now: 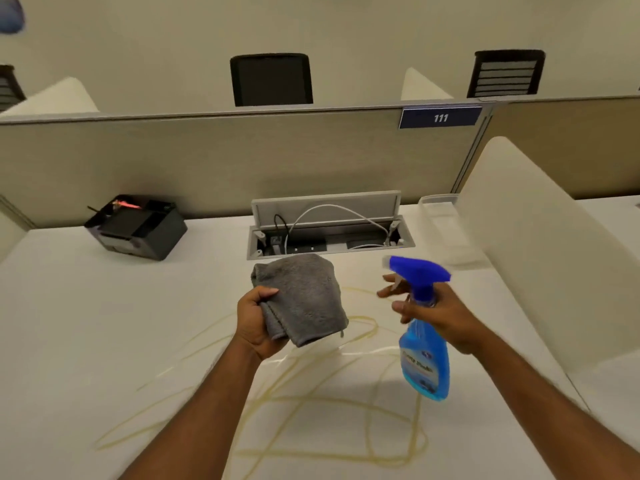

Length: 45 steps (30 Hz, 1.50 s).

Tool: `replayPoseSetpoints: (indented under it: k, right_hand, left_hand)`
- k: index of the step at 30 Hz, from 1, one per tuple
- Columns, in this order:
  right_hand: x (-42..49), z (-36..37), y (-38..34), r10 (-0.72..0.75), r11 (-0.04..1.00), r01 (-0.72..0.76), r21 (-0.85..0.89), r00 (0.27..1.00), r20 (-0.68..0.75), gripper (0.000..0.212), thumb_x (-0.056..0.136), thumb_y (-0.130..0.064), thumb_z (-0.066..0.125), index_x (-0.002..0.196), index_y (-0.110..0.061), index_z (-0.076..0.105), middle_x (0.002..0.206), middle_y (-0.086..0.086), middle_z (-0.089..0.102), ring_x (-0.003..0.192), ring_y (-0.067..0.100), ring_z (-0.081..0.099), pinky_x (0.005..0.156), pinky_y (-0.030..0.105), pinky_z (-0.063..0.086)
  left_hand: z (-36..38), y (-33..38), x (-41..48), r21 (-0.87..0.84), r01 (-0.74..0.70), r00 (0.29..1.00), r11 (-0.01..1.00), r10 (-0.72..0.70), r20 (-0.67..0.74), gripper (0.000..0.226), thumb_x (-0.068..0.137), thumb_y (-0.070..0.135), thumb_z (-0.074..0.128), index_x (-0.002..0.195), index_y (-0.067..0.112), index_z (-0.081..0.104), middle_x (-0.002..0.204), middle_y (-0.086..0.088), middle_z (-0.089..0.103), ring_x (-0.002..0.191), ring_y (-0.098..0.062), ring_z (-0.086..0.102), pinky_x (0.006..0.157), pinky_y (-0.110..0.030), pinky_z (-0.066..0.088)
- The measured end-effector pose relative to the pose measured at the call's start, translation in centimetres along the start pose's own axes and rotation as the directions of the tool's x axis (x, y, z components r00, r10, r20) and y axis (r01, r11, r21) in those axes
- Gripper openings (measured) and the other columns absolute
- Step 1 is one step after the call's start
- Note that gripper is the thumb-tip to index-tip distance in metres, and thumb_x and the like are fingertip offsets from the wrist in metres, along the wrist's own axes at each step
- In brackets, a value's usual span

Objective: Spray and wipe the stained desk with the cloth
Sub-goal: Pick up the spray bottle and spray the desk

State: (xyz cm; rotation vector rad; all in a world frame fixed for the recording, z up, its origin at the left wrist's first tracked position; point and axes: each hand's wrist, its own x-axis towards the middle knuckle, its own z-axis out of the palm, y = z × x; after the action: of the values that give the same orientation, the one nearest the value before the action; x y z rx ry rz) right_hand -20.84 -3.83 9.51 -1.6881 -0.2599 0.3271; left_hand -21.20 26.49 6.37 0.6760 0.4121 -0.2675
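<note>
A white desk [104, 341] carries looping yellowish stain lines [311, 407] across its middle and front. My left hand [258, 323] is closed on a folded grey cloth [308, 296], held just above the desk's centre. To its right, my right hand [436, 311] grips the neck of a blue spray bottle [424, 362] that holds blue liquid. Its blue nozzle [415, 268] points left, and my fingers are stretched out near the trigger. The bottle hangs tilted above the stains.
A black desk organiser [138, 226] sits at the back left. An open cable box [329, 230] with plugs and wires lies at the back centre. A beige partition [242, 161] runs behind, a white side divider [540, 244] stands to the right, and a clear tray [436, 206] sits beside it.
</note>
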Motion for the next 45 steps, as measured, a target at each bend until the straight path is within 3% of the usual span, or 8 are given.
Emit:
replayPoseSetpoints:
  k: [4, 13, 19, 24, 29, 35, 40, 45]
  right_hand:
    - [-1.4, 3.2, 0.0, 0.064, 0.996, -0.059, -0.063, 0.995, 0.080, 0.039, 0.079, -0.030, 0.074, 0.117, -0.028, 0.064, 0.109, -0.003, 0.073, 0.096, 0.021, 0.070, 0.071, 0.025, 0.058]
    - [-3.1, 6.0, -0.6, 0.049, 0.987, -0.042, -0.157, 0.998, 0.043, 0.019, 0.082, -0.022, 0.078, 0.096, -0.019, 0.066, 0.082, -0.001, 0.069, 0.073, 0.013, 0.066, 0.064, 0.023, 0.055]
    - [-4.1, 6.3, -0.7, 0.017, 0.989, -0.014, -0.149, 1.000, 0.019, 0.035, 0.077, -0.035, 0.080, 0.108, -0.029, 0.064, 0.096, -0.002, 0.073, 0.087, 0.017, 0.069, 0.065, 0.021, 0.056]
    - [-4.5, 5.9, -0.8, 0.013, 0.990, -0.012, -0.144, 1.000, 0.000, 0.025, 0.078, -0.032, 0.080, 0.099, -0.029, 0.067, 0.088, -0.001, 0.071, 0.079, 0.015, 0.068, 0.064, 0.022, 0.056]
    - [-5.0, 5.5, -0.9, 0.008, 0.982, -0.015, -0.186, 0.999, -0.038, 0.019, 0.072, -0.040, 0.079, 0.084, -0.033, 0.066, 0.077, -0.003, 0.069, 0.069, 0.010, 0.066, 0.063, 0.018, 0.054]
    - [-5.3, 5.4, -1.4, -0.007, 0.993, 0.012, -0.121, 0.999, 0.038, 0.037, 0.067, -0.051, 0.080, 0.102, -0.046, 0.067, 0.095, -0.004, 0.072, 0.088, 0.017, 0.069, 0.065, 0.022, 0.056]
    - [-4.8, 6.2, -1.5, -0.003, 0.989, 0.011, -0.144, 0.998, 0.060, 0.042, 0.071, -0.040, 0.081, 0.109, -0.033, 0.064, 0.097, -0.004, 0.072, 0.090, 0.017, 0.068, 0.066, 0.024, 0.057]
    - [-4.1, 7.1, -1.9, -0.002, 0.985, 0.012, -0.173, 0.999, 0.054, 0.034, 0.073, -0.038, 0.080, 0.101, -0.027, 0.064, 0.088, -0.008, 0.071, 0.076, 0.008, 0.068, 0.062, 0.018, 0.054]
  left_hand:
    - [-1.3, 0.2, -1.3, -0.018, -0.002, 1.000, 1.000, 0.002, 0.014, 0.045, 0.071, 0.023, 0.053, 0.112, 0.007, 0.063, 0.104, -0.017, 0.073, 0.087, -0.037, 0.071, 0.075, -0.051, 0.058]
    - [-3.0, 0.4, -3.1, -0.038, -0.027, 0.999, 0.999, 0.029, 0.045, 0.045, 0.072, 0.027, 0.051, 0.112, 0.010, 0.063, 0.104, -0.015, 0.073, 0.090, -0.037, 0.070, 0.083, -0.051, 0.055]
    - [-3.5, 0.5, -3.7, -0.040, -0.024, 0.999, 0.999, 0.026, 0.047, 0.046, 0.071, 0.029, 0.052, 0.111, 0.010, 0.064, 0.104, -0.014, 0.072, 0.089, -0.036, 0.069, 0.087, -0.050, 0.052]
    - [-3.9, 0.7, -3.9, -0.051, -0.014, 0.998, 0.999, 0.017, 0.066, 0.048, 0.071, 0.031, 0.052, 0.113, 0.011, 0.064, 0.111, -0.015, 0.070, 0.099, -0.039, 0.064, 0.102, -0.059, 0.041]
    - [-4.0, 0.9, -3.8, -0.063, -0.036, 0.996, 0.997, 0.041, 0.080, 0.046, 0.071, 0.030, 0.052, 0.110, 0.012, 0.066, 0.109, -0.014, 0.072, 0.092, -0.037, 0.068, 0.096, -0.056, 0.046]
    - [-3.6, 0.7, -3.7, -0.072, -0.036, 0.995, 0.997, 0.042, 0.094, 0.046, 0.070, 0.030, 0.052, 0.110, 0.011, 0.065, 0.109, -0.014, 0.072, 0.093, -0.037, 0.068, 0.093, -0.055, 0.047]
    - [-2.8, 0.2, -3.2, -0.096, -0.030, 0.994, 0.995, 0.040, 0.105, 0.041, 0.078, 0.035, 0.055, 0.110, 0.012, 0.067, 0.112, -0.015, 0.071, 0.096, -0.037, 0.068, 0.091, -0.055, 0.050]
    - [-2.3, -0.5, -2.7, -0.112, -0.010, 0.993, 0.994, 0.023, 0.117, 0.051, 0.088, 0.053, 0.052, 0.115, 0.014, 0.072, 0.126, -0.017, 0.066, 0.110, -0.040, 0.064, 0.100, -0.060, 0.044]
